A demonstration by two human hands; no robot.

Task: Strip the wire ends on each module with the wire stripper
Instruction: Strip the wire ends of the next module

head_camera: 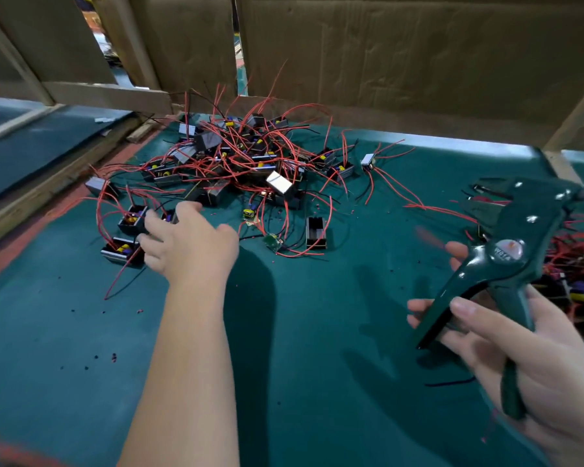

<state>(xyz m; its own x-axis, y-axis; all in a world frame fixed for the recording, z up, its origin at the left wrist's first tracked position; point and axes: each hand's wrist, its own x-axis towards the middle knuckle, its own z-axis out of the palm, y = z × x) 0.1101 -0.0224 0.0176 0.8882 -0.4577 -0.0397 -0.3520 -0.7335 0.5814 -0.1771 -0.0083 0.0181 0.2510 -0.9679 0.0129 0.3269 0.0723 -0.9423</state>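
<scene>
Reaching into the pile (236, 156) on the table (317, 332) — left grip (189, 237) spread over a black module (132, 220), closure unclear. Right grip (520, 348) clenches the wire stripper (506, 264). Probably light, rigid casing, floppy wires — pinch the casing.

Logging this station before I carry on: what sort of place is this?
Likely a small electronics assembly bench: a heap of red-wired modules on a green mat, a wire stripper in the right hand, cardboard partitions behind.
</scene>
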